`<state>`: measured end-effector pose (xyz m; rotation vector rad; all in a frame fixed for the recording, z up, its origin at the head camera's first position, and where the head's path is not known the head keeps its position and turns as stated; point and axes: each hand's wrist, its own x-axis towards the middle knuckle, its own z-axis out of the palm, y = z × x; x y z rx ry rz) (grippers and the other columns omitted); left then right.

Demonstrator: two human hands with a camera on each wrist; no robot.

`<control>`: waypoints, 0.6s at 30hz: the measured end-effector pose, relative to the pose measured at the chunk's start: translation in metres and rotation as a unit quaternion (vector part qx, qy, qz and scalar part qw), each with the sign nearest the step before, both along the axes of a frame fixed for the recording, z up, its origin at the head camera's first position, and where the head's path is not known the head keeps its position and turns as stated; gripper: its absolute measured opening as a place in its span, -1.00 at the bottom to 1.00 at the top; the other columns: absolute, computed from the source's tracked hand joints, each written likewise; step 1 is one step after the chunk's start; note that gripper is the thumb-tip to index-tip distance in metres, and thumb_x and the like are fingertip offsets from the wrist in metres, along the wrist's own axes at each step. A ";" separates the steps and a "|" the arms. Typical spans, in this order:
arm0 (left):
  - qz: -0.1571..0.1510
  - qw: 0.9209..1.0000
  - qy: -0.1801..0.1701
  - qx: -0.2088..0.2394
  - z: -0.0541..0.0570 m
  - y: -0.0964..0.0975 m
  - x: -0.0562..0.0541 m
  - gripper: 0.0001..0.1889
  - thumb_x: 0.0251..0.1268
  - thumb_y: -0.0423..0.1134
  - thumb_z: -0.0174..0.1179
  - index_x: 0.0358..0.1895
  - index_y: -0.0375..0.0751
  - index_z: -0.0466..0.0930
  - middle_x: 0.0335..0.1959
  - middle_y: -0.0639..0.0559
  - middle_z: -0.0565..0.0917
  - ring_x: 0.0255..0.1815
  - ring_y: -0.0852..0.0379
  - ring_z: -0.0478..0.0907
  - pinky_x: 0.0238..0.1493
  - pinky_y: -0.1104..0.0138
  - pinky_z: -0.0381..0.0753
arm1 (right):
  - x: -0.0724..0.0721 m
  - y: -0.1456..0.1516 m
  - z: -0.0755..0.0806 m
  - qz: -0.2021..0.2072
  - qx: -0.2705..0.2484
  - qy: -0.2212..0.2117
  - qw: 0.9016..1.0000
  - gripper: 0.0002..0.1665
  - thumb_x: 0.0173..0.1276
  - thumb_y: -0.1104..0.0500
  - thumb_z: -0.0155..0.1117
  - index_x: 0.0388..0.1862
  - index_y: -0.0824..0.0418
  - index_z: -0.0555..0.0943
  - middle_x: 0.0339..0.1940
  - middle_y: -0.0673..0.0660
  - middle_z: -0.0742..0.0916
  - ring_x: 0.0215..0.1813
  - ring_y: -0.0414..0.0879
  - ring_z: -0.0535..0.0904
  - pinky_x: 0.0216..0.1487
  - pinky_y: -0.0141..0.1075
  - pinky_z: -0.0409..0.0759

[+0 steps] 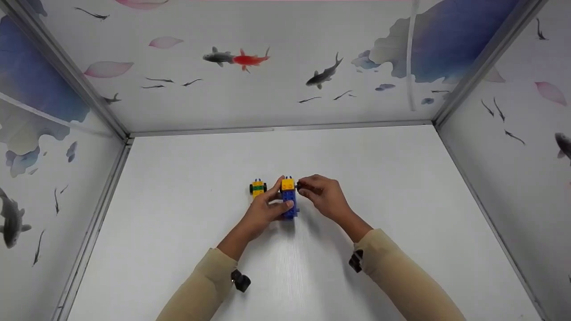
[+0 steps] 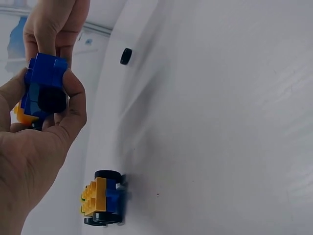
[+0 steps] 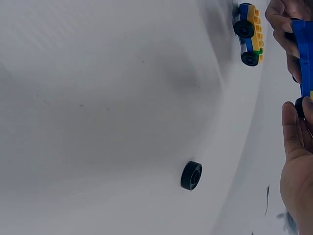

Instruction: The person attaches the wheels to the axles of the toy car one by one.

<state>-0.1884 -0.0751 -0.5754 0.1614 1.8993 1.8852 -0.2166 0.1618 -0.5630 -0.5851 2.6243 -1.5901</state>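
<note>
My left hand (image 1: 261, 215) holds a toy vehicle of blue and yellow building blocks (image 1: 289, 200), raised off the table, thumb on its blue body. At the vehicle's right side, beside the yellow block, my right hand (image 1: 329, 196) pinches a small black wheel (image 3: 299, 107) against it. The left wrist view shows the blue end of the vehicle (image 2: 49, 68) between thumb and fingers, with a black wheel (image 2: 52, 99) on it. Whether the pinched wheel sits on its axle, I cannot tell.
A second toy car (image 1: 258, 188), yellow, green and blue with black wheels, stands on the white table (image 1: 187, 178) left of my hands. A loose black wheel (image 3: 191, 175) lies on the table, hidden in the head view. Printed walls (image 1: 276, 98) enclose the table's back and sides.
</note>
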 end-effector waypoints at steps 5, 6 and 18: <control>-0.006 1.000 0.008 -0.005 0.001 0.000 -0.001 -0.08 0.61 0.00 0.36 0.83 0.30 -0.02 0.53 -0.26 0.45 0.46 -0.15 0.60 0.36 0.08 0.79 | 0.001 -0.002 0.001 -0.001 -0.001 -0.004 1.000 -0.66 0.56 0.36 0.40 0.26 0.35 0.79 0.14 0.26 0.81 0.22 0.13 0.81 0.30 -0.13 0.79; -0.007 1.000 0.009 -0.002 0.001 0.001 -0.001 -0.08 0.62 -0.02 0.35 0.83 0.27 -0.03 0.54 -0.27 0.45 0.46 -0.16 0.60 0.36 0.07 0.78 | 0.002 -0.003 0.001 -0.002 0.000 -0.006 1.000 -0.66 0.57 0.36 0.40 0.26 0.34 0.80 0.13 0.26 0.80 0.21 0.13 0.81 0.30 -0.14 0.80; 0.006 1.000 -0.002 0.017 0.001 0.003 0.003 -0.11 0.65 -0.07 0.32 0.83 0.30 -0.03 0.52 -0.26 0.44 0.48 -0.16 0.56 0.43 0.03 0.74 | 0.002 -0.006 0.000 -0.011 -0.005 -0.026 1.000 -0.64 0.58 0.33 0.39 0.29 0.35 0.78 0.13 0.23 0.79 0.24 0.10 0.81 0.27 -0.21 0.80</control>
